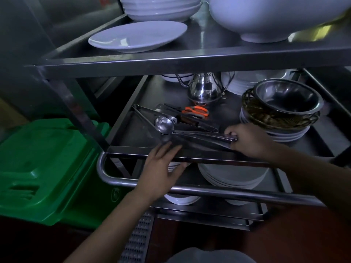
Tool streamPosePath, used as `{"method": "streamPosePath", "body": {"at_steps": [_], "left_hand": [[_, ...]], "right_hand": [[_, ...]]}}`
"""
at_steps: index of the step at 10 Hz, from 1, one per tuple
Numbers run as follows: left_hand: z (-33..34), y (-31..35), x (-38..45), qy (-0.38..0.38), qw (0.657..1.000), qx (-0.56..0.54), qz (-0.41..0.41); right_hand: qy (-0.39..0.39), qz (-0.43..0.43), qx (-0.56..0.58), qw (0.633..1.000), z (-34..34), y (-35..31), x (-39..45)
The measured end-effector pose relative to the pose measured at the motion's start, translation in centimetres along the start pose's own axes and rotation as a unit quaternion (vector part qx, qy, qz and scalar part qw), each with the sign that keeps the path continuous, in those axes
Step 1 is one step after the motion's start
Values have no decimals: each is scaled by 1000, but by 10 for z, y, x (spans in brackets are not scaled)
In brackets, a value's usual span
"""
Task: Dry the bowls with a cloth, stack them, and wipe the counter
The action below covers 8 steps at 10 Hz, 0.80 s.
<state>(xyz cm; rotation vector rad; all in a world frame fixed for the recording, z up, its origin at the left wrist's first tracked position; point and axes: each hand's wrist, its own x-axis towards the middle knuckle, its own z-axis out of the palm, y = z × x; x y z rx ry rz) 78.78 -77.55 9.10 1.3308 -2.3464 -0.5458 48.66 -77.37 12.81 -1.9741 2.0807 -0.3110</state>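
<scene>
- Steel tongs [199,138] on the trolley's middle shelf [321,147] are pinched at one end by the right hand [247,140]; rigid, slippery.
- Left hand [163,168] lies flat, fingers straight.
- White bowls [273,14] sit on the top shelf [209,48]; judged heavy, fragile, best taken under the rim.

Green bin [47,168] beside the steel trolley [171,61]; orange-handled scissors [195,111], ladle [165,125], shiny kettle [205,90] on middle shelf.

White bowls [273,16] on top shelf
</scene>
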Motion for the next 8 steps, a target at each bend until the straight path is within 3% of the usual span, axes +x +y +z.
{"method": "streamPosePath", "body": {"at_steps": [1,4,6,8], "left_hand": [[8,-11,-18,-36,991,124,-25],[13,-10,-25,-63,977,198,-43],[0,-5,-27,-98,983,144,-56],[-25,10,-59,-112,985,111,-65]], "right_hand": [[-12,10,1,1000,8,1,2],[-45,5,16,999,27,-22,-28],[-61,25,13,998,22,-26,-61],[26,19,32,999,10,-52,-134]]}}
